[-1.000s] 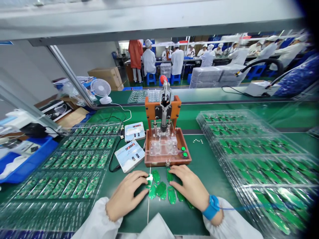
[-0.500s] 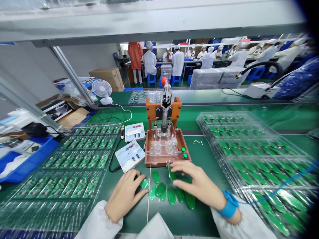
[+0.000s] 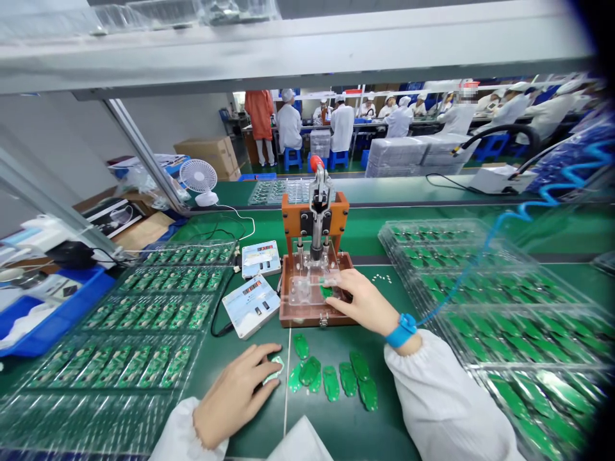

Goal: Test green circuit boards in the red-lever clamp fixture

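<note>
"So, where were the worker's hands at the orange-brown wooden test fixture?" the editor asked.

"The right hand, a blue strap at its wrist, had reached onto the fixture, fingertips closed on a small green circuit board on its clear plate, below the upright red-knobbed lever. The left hand, in front of the fixture and to its left, pinched a pale green circuit board between thumb and fingers, low on the mat."

"And how far along did it look?"

"Early, by my reading: one board sat at the fixture, the lever was not yet down, and several loose green circuit boards lay just in front of the fixture. Clear plastic trays of boards flanked the fixture on both sides; which were finished, I couldn't tell."
</note>
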The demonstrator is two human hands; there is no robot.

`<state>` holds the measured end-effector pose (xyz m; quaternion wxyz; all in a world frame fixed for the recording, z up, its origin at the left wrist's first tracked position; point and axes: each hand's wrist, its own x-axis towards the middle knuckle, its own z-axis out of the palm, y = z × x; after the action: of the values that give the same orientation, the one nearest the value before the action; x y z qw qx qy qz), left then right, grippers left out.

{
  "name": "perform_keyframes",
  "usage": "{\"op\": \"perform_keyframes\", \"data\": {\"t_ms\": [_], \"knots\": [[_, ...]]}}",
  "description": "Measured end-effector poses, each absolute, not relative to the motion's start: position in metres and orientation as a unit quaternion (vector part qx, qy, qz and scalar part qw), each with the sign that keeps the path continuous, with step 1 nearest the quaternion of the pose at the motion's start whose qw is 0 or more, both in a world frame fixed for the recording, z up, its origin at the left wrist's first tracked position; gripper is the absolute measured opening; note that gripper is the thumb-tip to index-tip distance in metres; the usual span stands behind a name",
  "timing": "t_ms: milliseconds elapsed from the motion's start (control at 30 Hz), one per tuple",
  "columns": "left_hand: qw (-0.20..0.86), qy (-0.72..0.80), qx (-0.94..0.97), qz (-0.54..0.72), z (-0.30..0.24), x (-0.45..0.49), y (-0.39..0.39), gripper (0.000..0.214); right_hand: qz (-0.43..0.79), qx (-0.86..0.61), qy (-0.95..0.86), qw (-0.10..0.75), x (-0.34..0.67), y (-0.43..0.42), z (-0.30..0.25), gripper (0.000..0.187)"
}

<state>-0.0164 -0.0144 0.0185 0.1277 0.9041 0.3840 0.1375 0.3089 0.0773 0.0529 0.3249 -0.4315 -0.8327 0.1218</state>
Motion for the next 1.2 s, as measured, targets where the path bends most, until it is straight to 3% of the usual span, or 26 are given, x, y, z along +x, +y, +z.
{"op": "perform_keyframes", "data": {"t_ms": [167, 267, 400, 633, 833, 1200], "knots": [[0.178, 0.391, 0.902, 0.042, 0.023, -0.021, -0.018, 0.043, 0.102, -0.428, -0.839, 0.319, 0.31, 0.077, 0.054, 0.016], [0.202, 0.396, 0.896, 0.017, 0.023, -0.023, -0.016, 0.034, 0.09, -0.429, -0.841, 0.317, 0.309, 0.076, 0.054, 0.015], [0.186, 0.39, 0.898, 0.079, 0.032, -0.024, -0.006, 0.033, 0.07, -0.435, -0.837, 0.324, 0.307, 0.07, 0.048, 0.019], [0.114, 0.355, 0.867, 0.33, 0.07, 0.015, 0.056, 0.013, 0.042, -0.442, -0.828, 0.342, 0.304, 0.061, 0.035, 0.021], [0.135, 0.333, 0.876, 0.32, 0.068, 0.049, 0.102, 0.012, 0.019, -0.446, -0.821, 0.356, 0.299, 0.058, 0.033, 0.024], [0.179, 0.338, 0.87, 0.311, 0.06, 0.052, 0.107, 0.007, 0.021, -0.45, -0.809, 0.378, 0.295, 0.06, 0.032, 0.018]]}}
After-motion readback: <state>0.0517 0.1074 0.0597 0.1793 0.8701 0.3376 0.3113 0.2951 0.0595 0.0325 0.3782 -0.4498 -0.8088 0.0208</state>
